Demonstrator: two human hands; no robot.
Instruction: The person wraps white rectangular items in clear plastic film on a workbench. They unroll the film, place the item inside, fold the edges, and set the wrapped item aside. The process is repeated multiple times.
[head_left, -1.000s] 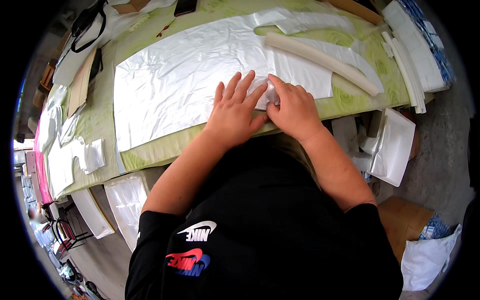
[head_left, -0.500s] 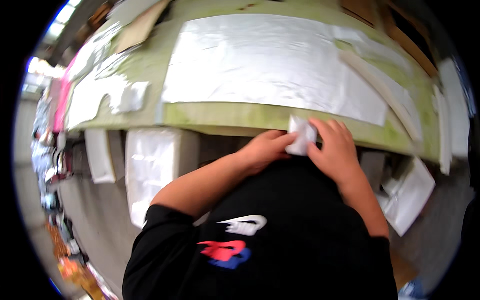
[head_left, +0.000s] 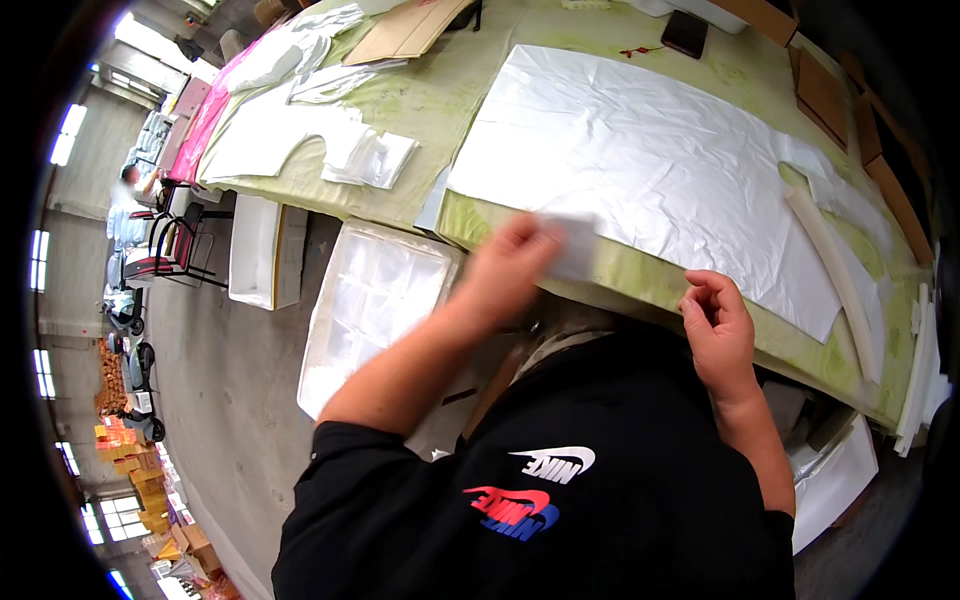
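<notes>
On our green-covered desk (head_left: 440,105), folded white pieces (head_left: 392,162) look done; a wide sheet (head_left: 640,150) lies unfolded. Our left hand (head_left: 510,265) grips a blurred, folded packet (head_left: 578,250) near the front edge; our right hand (head_left: 722,335), half-curled, is empty.

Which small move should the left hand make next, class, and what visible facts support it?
Probably carry the pale packet toward the white box: the left hand, though blurred, grips the packet, and the nearby box holds what look like similar pale packets.

Bright daylight, glaring windows (head_left: 68,135) leftward, motion-blurred left hand (head_left: 512,262), fisheye-bent edges.
</notes>
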